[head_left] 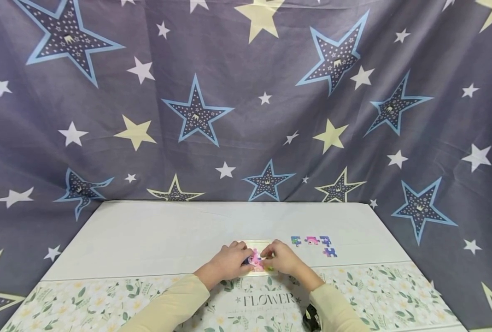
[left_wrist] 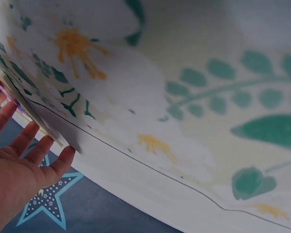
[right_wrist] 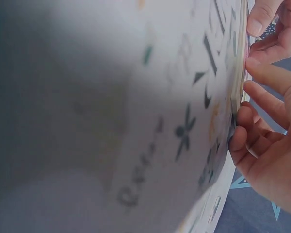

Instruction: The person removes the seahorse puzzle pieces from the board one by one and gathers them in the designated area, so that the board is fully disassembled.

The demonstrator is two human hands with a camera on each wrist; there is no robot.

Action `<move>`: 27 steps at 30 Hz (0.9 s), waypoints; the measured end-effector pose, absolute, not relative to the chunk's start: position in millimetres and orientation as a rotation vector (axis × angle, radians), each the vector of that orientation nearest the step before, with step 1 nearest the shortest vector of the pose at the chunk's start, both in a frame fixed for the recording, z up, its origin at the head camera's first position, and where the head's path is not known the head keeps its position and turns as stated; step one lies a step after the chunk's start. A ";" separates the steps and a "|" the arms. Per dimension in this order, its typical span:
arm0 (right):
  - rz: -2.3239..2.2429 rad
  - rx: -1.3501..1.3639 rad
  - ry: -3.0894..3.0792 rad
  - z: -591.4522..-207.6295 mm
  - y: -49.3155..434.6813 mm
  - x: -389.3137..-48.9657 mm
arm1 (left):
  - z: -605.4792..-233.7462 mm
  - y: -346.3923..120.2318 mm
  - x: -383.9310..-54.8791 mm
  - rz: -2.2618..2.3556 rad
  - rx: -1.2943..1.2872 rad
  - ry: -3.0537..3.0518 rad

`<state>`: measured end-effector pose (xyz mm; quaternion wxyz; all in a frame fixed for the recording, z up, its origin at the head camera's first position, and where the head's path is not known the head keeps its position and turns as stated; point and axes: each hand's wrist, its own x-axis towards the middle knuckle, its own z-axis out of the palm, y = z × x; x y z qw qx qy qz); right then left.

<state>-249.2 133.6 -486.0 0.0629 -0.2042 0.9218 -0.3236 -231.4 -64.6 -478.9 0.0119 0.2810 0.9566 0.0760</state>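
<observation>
A small jigsaw puzzle (head_left: 255,262) with pink and dark blue pieces lies in a shallow, pale-rimmed tray (head_left: 252,241) on the table. My left hand (head_left: 229,261) rests at the tray's left side, its thumb over the pieces. In the left wrist view, the spread fingers of my left hand (left_wrist: 26,160) touch the tray's edge. From the right, my right hand (head_left: 284,258) reaches in with thumb and forefinger on the puzzle. The right wrist view has the right hand's (right_wrist: 269,131) other fingers bent against the rim. Whether it pinches a piece is hidden.
Several loose puzzle pieces lie right of the tray, among them a pink one (head_left: 312,240) and a blue one (head_left: 330,252). A flower-printed cloth (head_left: 146,295) covers the table's front part. A star-patterned curtain (head_left: 237,124) hangs behind and at both sides.
</observation>
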 end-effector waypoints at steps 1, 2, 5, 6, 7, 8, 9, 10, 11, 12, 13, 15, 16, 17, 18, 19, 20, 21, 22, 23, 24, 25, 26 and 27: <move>-0.979 -0.615 2.786 -485.7 133.6 -249.0 | -479.0 -65.1 -231.5 0.239 0.878 2.980; -0.980 -0.616 2.788 -485.7 133.6 -249.0 | -478.7 -65.6 -231.4 0.239 0.880 2.977; -0.981 -0.618 2.791 -485.6 133.7 -248.9 | -477.1 -67.6 -230.9 0.232 0.877 2.962; -0.983 -0.622 2.792 -485.9 133.7 -249.0 | -476.4 -68.4 -230.6 0.226 0.876 2.959; -0.986 -0.621 2.791 -485.8 133.7 -249.0 | -475.8 -69.4 -230.3 0.217 0.872 2.957; -0.987 -0.622 2.791 -485.9 133.8 -249.1 | -475.4 -70.2 -230.0 0.213 0.869 2.955; -0.990 -0.619 2.789 -486.0 133.8 -249.1 | -475.3 -71.1 -229.9 0.207 0.869 2.954; -0.993 -0.618 2.788 -486.1 133.9 -249.2 | -475.3 -72.0 -229.7 0.203 0.868 2.956; -0.996 -0.616 2.786 -486.3 134.0 -249.3 | -475.3 -72.9 -229.4 0.200 0.872 2.958; -1.000 -0.615 2.785 -486.3 134.0 -249.3 | -475.1 -73.7 -229.2 0.200 0.876 2.957; -0.999 -0.610 2.783 -486.2 133.9 -249.3 | -474.9 -74.4 -228.9 0.207 0.880 2.955; -0.999 -0.605 2.783 -486.1 133.8 -249.4 | -474.0 -76.4 -228.3 0.218 0.896 2.952; -1.000 -0.604 2.783 -486.0 133.8 -249.4 | -473.8 -77.4 -228.2 0.225 0.901 2.948; -0.999 -0.602 2.783 -485.7 133.7 -249.3 | -473.8 -78.3 -228.2 0.230 0.909 2.946; -0.999 -0.601 2.784 -485.4 133.6 -249.2 | -474.1 -79.3 -228.4 0.234 0.915 2.943; -0.999 -0.601 2.785 -485.1 133.5 -249.1 | -474.5 -80.4 -228.7 0.236 0.922 2.942; -1.000 -0.601 2.785 -484.7 133.3 -248.9 | -475.0 -81.4 -229.0 0.235 0.928 2.940; -0.999 -0.600 2.786 -484.5 133.2 -248.6 | -475.6 -82.1 -229.4 0.238 0.932 2.939; -0.996 -0.602 2.787 -484.3 133.2 -248.4 | -476.1 -82.8 -229.7 0.238 0.936 2.936; -0.993 -0.604 2.787 -484.1 133.1 -248.1 | -476.5 -83.4 -229.9 0.243 0.942 2.936; -0.990 -0.607 2.787 -483.9 133.0 -247.8 | -477.1 -83.9 -230.2 0.248 0.946 2.934; -0.989 -0.608 2.786 -483.8 132.9 -247.4 | -477.6 -84.3 -230.5 0.250 0.951 2.935; -0.985 -0.609 2.785 -483.5 132.8 -247.0 | -478.0 -84.7 -230.7 0.251 0.953 2.934; -0.982 -0.609 2.785 -483.2 132.7 -246.5 | -478.3 -84.9 -230.8 0.252 0.955 2.934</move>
